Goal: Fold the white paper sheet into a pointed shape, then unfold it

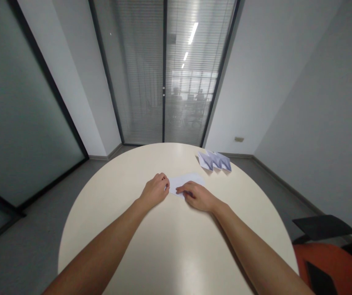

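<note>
A sheet of white paper lies on the pale round table between my hands. At its left edge, my left hand is closed with the fingers curled in a pinch on the paper. My right hand rests on the near part of the sheet, its index finger stretched out and pressing on the paper, the other fingers bent beneath the palm. Parts of the sheet are hidden under both hands. Folded white paper pieces stand in a row toward the far right rim of the table.
An orange chair with black armrests stands at the lower right beside the table. Beyond the table are glass panels with blinds. A frosted glass partition is on the left, and a grey wall on the right.
</note>
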Demonstrator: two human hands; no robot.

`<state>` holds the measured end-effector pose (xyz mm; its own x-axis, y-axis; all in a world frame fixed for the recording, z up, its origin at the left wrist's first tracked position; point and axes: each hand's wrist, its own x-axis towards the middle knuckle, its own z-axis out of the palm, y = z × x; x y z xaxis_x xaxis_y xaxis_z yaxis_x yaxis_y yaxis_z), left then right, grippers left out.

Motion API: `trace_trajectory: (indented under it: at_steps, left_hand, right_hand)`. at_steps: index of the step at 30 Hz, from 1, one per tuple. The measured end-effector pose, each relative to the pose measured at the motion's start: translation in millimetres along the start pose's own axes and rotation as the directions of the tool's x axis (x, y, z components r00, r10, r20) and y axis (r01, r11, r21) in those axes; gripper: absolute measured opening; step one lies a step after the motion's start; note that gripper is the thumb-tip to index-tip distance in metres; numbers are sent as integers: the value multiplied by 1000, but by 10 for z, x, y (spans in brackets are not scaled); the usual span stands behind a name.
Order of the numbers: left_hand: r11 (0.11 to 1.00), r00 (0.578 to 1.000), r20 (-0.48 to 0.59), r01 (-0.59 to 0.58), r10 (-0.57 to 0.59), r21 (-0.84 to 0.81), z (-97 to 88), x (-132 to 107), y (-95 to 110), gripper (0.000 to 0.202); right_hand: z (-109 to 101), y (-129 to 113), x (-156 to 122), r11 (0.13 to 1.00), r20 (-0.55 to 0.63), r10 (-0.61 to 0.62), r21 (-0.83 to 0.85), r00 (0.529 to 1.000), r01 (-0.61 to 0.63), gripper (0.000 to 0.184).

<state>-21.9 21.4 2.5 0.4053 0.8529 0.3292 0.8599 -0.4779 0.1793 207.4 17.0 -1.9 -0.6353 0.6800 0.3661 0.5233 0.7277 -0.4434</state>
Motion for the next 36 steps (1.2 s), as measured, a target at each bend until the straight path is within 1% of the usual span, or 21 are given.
trace_trajectory:
  at_steps: [2, 5, 9, 13, 16, 18, 21, 24, 30, 33, 36]
  left_hand:
    - [998, 999, 1, 39, -39, 51, -1, 4, 35, 17]
    - [992, 995, 45, 88, -92, 89, -1, 4, 88, 20]
    - [988, 987, 106, 106, -118, 114, -21, -11, 168, 21]
    - [973, 973, 155, 140, -168, 182, -58, -48, 298, 27]
    - [969, 977, 131, 137, -166, 206, -74, -82, 385, 30]
    - [969, 982, 101, 136, -160, 207, -72, -96, 404, 34]
    - [967, 981, 68, 166, -182, 193, -54, -97, 360, 42]
    - [967, 978, 53, 193, -204, 167, -31, -82, 256, 46]
    - [967, 973, 41, 222, -229, 126, -30, -60, 16, 37]
    - [967, 971, 36, 232, -237, 103, -27, -48, -48, 38]
    - [971, 974, 24, 223, -225, 84, -2, -37, -62, 43]
  right_hand:
    - [9, 11, -3, 1000, 3, -9, 20, 1000, 9, 43]
    - [10, 1, -7, 999, 0, -16, 38, 1000, 16, 41]
    - [-9, -30, -9, 999, 2, -9, 45, 1000, 9, 39]
    - [-17, -16, -11, 998, 6, -21, 57, 1000, 21, 41]
    - [-6, 22, -8, 997, 15, -45, 67, 999, 44, 47]
    - [6, 39, -1, 995, 15, -69, 79, 998, 67, 52]
    - [14, 39, 6, 992, 19, -92, 88, 996, 90, 56]
    - [-8, 42, -7, 996, 13, -81, 43, 997, 80, 52]
    - [-59, 182, -79, 996, -54, -24, -85, 998, 19, 45]
    - [-64, 213, -95, 996, -39, 19, -91, 999, -23, 45]
    - [-72, 172, -91, 995, -16, 71, -67, 997, -72, 46]
